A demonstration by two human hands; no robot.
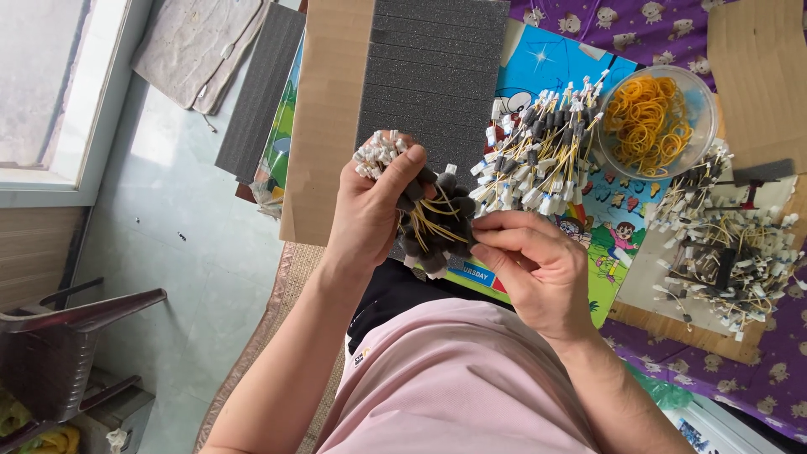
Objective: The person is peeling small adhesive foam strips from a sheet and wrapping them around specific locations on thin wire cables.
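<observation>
The bundle of yellow wires, tipped with white plug ends and sleeved in dark foam caps, sits at the middle of the view above the person's lap, gripped between both hands. Behind it, the broadest things are the purple patterned cloth and the colourful cartoon mat, on which a slab of dark ribbed foam and a sheet of cardboard lie; a slip would most likely scatter pieces onto these, where the busy print could hide small white plugs. Next in size, a loose heap of finished wires lies just beside the bundle, close enough that stray ends could snag and tangle the two together. Another heap lies further right, well apart. The clear bowl of yellow rubber bands stands near the heap; I judge a sweeping elbow could tip it. The left hand is closed round the bundle, thumb pressed over the top, and the fanned wires could slide out if that hold loosens. The right hand is nearly closed, fingertips pinching at the bundle's right edge; whether it grips a single wire or a band I cannot tell. A hard tug there might pull a cap off.
</observation>
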